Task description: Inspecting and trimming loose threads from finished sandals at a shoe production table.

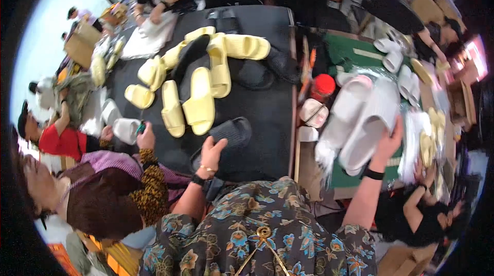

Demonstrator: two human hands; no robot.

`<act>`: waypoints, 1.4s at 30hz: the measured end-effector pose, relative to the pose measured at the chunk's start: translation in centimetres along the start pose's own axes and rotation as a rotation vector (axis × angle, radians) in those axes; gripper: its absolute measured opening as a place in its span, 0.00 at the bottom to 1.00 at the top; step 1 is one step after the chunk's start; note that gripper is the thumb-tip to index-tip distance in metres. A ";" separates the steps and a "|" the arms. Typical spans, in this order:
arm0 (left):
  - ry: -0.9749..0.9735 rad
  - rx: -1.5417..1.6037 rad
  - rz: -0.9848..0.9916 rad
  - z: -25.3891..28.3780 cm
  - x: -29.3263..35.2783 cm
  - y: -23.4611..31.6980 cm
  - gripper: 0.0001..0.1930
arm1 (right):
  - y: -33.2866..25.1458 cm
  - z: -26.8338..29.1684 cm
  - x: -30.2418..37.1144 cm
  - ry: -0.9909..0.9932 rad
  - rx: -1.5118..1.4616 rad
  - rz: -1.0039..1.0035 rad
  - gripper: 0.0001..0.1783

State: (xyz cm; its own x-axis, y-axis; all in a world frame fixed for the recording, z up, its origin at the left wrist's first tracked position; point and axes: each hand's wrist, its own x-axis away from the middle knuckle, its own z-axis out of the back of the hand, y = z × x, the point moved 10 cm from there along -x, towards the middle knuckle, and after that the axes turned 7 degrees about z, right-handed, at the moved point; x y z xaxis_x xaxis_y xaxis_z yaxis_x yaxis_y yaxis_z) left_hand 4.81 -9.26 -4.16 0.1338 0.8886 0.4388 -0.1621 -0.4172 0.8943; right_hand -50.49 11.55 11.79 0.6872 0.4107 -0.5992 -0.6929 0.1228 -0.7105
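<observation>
My left hand (209, 156) is at the near edge of a black slipper (232, 133) with a ribbed upper, its fingers bent against the side and partly hidden. It seems to grip that edge. At the right, my right hand (389, 145) is closed on the side of a large white slipper (371, 134), held tilted above the green mat. Beside it is another white slipper (346, 107) with a pinkish opening, touching clear plastic. Beyond my left hand lie several yellow slippers (199, 103), with black slippers (252, 74) among them.
The black table (267, 145) ends beside a green mat (339, 52). A red-lidded jar (323, 85) stands near the gap. A person at my left holds a small green item (140, 128) near white slippers (126, 130). Other people work around the tables; plastic bags (411, 145) lie right.
</observation>
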 end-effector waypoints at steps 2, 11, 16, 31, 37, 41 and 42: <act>-0.106 0.199 -0.011 -2.9 0.6 0.4 0.13 | 0.5 1.3 -1.5 0.106 0.214 -0.030 0.36; -0.028 -0.444 -0.077 -5.6 2.3 2.3 0.13 | 0.8 -16.2 11.6 -0.584 -0.114 -0.165 0.30; 0.174 -0.474 -0.264 -1.3 -0.9 3.2 0.25 | -8.4 -22.8 21.1 -0.908 -0.242 -0.003 0.36; 0.358 -1.078 -0.355 2.7 -5.1 2.5 0.23 | -13.4 -25.7 27.0 -1.035 0.029 0.239 0.44; 0.228 -1.193 -0.342 -2.5 -3.8 3.8 0.12 | -9.8 -23.8 24.7 -0.941 0.063 0.145 0.42; 0.126 -0.757 -0.305 -5.6 -1.7 2.4 0.13 | -8.2 -22.6 22.9 -0.888 0.056 0.118 0.41; 0.051 -0.613 -0.234 -6.6 -1.6 1.5 0.12 | -8.6 -22.4 22.7 -0.883 -0.011 0.139 0.39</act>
State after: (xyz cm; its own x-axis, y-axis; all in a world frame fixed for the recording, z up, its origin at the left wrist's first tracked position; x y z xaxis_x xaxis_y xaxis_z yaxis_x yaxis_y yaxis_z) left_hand -2.12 -10.00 -4.11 0.1893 0.9568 0.2208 -0.6638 -0.0410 0.7468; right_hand -23.99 -0.46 -3.97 0.1753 0.9676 -0.1815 -0.7521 0.0127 -0.6589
